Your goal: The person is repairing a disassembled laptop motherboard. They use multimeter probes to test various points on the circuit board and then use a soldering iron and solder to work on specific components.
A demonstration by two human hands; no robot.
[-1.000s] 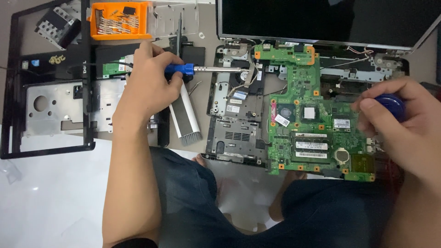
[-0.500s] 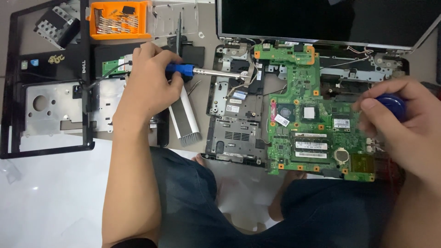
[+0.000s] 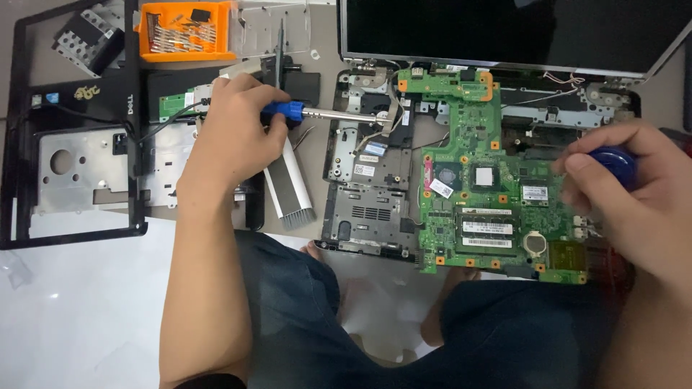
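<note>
Biggest thing on the floor is the stripped laptop base (image 3: 367, 194) with its screen (image 3: 504, 29) folded back at the top, and the green motherboard (image 3: 497, 180) sits in the right half of it, overhanging the front edge a bit. That board looks stiff but fragile, so I'd only grab it by the bare edges, not the chips or the memory sticks near the front. To the left lies the black palmrest frame (image 3: 72, 144), light and probably bendy, with the orange bit tray (image 3: 189, 30) up top. Room is tight: parts crowd the left, the person's knees sit right below, and the only open floor is bottom left. The left hand (image 3: 231, 144) is wrapped closed around a blue-handled screwdriver (image 3: 317, 113), shaft pointing right over the base's left corner. The right hand (image 3: 634, 194) is curled closed over a blue rounded handle (image 3: 613, 162) at the board's right edge; can't see its tip. Both handles look grippy, small and light.
</note>
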